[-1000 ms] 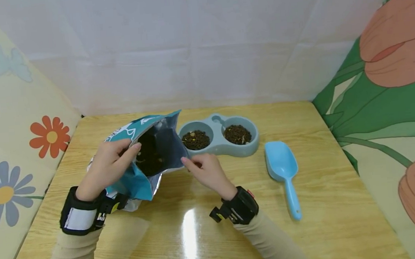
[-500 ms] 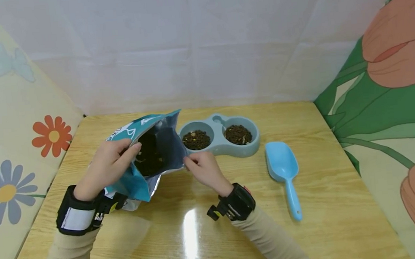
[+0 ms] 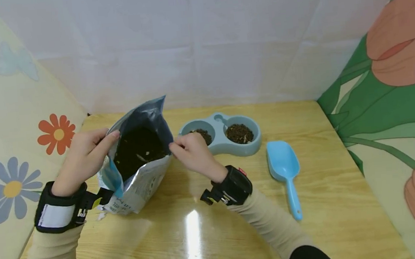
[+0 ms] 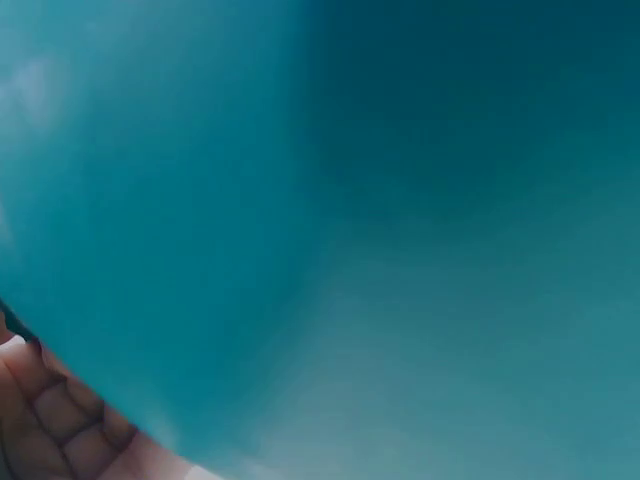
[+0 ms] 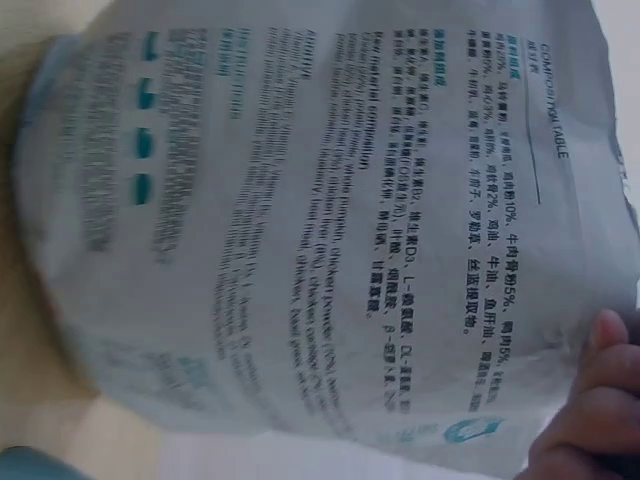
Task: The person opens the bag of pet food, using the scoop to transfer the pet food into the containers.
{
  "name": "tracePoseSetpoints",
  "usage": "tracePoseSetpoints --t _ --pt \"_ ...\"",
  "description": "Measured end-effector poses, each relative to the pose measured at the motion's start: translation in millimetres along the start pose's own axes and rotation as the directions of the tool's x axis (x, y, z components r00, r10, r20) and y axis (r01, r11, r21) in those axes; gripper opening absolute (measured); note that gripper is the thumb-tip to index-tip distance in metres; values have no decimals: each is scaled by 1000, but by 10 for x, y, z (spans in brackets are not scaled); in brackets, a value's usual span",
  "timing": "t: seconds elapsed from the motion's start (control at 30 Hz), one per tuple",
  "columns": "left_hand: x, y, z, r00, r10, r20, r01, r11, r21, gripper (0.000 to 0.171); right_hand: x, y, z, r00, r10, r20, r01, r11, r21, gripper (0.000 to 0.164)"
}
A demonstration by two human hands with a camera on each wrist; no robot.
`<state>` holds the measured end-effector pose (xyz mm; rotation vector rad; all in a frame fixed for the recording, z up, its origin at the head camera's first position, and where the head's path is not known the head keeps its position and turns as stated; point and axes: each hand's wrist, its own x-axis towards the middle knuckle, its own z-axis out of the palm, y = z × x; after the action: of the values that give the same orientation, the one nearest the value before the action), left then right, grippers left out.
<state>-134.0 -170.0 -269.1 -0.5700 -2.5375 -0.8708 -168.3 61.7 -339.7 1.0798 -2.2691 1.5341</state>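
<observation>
A pet food bag (image 3: pixel 153 184) with a foil lining stands on the table, its mouth spread wide and dark kibble (image 3: pixel 135 147) inside. My left hand (image 3: pixel 85 157) pinches the left rim between thumb and fingers. At the opposite side, my right hand (image 3: pixel 196 152) pinches the rim's right corner. Printed ingredient text covers the bag's silver face (image 5: pixel 300 220) in the right wrist view, with curled fingers (image 5: pixel 595 410) at its edge. Teal bag surface (image 4: pixel 200 230) fills most of the left wrist view; part of the hand shows at lower left.
Behind my right hand sits a grey-blue double bowl (image 3: pixel 218 138), with kibble in both hollows; the hand partly covers the left one. A light blue scoop (image 3: pixel 282 162) lies right of it on the wooden table (image 3: pixel 330 201). Patterned side panels and a white back sheet enclose the table.
The bag has tipped from leaning right to more upright, showing its silver face. Both hands moved left and up with its rim, keeping their pinch. Bowl and scoop stayed put.
</observation>
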Motion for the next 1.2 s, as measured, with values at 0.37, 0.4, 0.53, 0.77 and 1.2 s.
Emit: tracePoseSetpoints --t 0.37,0.4,0.53,0.77,1.2 --pt "-51 -35 -31 988 -68 -136 58 995 -76 35 302 -189 -63 997 -36 -75 42 995 85 41" --pt "-57 -36 -22 988 -73 -138 61 994 -88 34 319 -192 -59 996 -31 -81 39 995 94 41" --pt "-73 -31 3 991 -96 -97 83 988 -132 34 350 -190 -23 995 -31 -98 43 992 122 41" --pt "-80 -30 -9 992 -120 26 123 982 -142 30 342 -174 27 994 -32 -107 44 993 111 41" --pt "-330 43 55 994 43 -99 -47 998 -36 49 373 -135 60 996 -30 -86 39 993 111 41"
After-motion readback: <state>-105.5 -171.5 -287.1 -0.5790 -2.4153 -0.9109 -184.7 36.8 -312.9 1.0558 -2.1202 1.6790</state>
